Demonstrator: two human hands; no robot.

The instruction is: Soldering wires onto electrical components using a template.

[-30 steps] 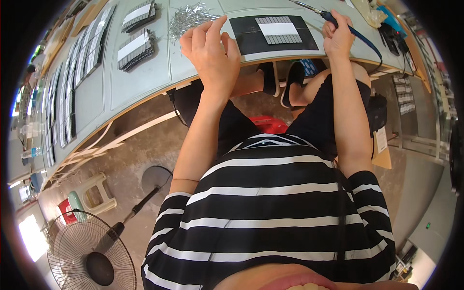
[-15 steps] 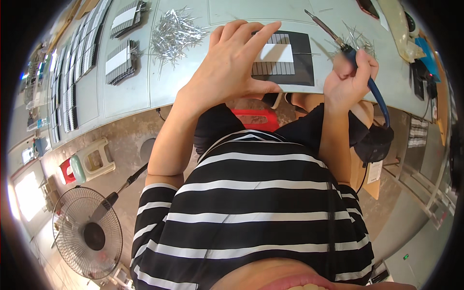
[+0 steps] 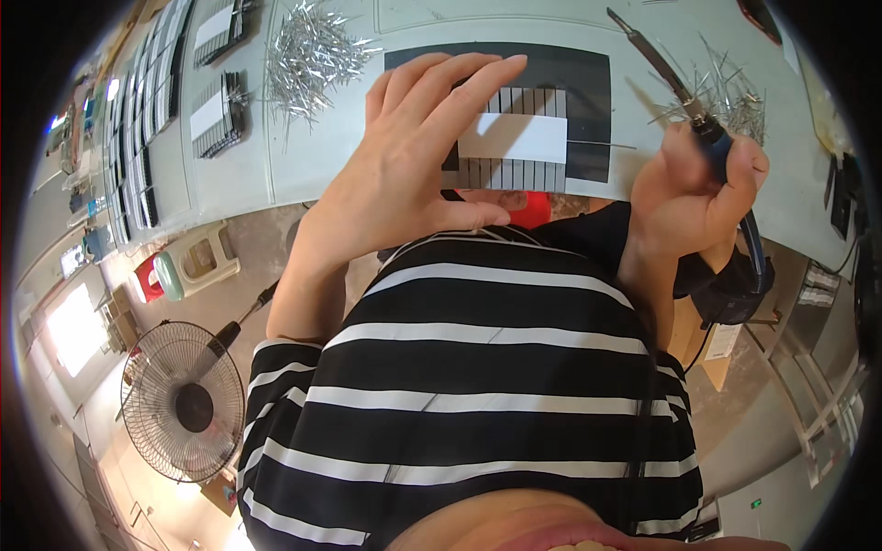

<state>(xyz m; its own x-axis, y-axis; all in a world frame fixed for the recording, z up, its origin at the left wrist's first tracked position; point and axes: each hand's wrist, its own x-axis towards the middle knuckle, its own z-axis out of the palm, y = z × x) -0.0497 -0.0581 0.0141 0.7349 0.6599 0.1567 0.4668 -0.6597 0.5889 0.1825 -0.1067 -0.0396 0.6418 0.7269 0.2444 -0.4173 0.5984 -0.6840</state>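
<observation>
My left hand (image 3: 413,147) is open, its fingers stretched and thumb apart, over the left part of a flat block of narrow grey strips (image 3: 519,174). A white band (image 3: 514,138) crosses the middle of the block; the hand hides its left side. Beneath lies a black mat (image 3: 588,83). A thin wire-like piece (image 3: 606,144) sticks out to the right from the band. My right hand (image 3: 684,202) is closed round the dark blue handle of a soldering iron (image 3: 669,72), whose tip points up and left, apart from the block.
A heap of thin silvery pins (image 3: 312,64) lies beyond my left hand, and a smaller pin heap (image 3: 740,96) beyond my right. Similar banded blocks (image 3: 216,115) and long rows of strips (image 3: 152,101) stand at left. A fan (image 3: 188,404) and stools (image 3: 207,262) are on the floor.
The whole view has shifted and the block looks larger. My right hand and the soldering iron appear farther right. My left hand stays open over the block, more of the mat showing beyond it.
</observation>
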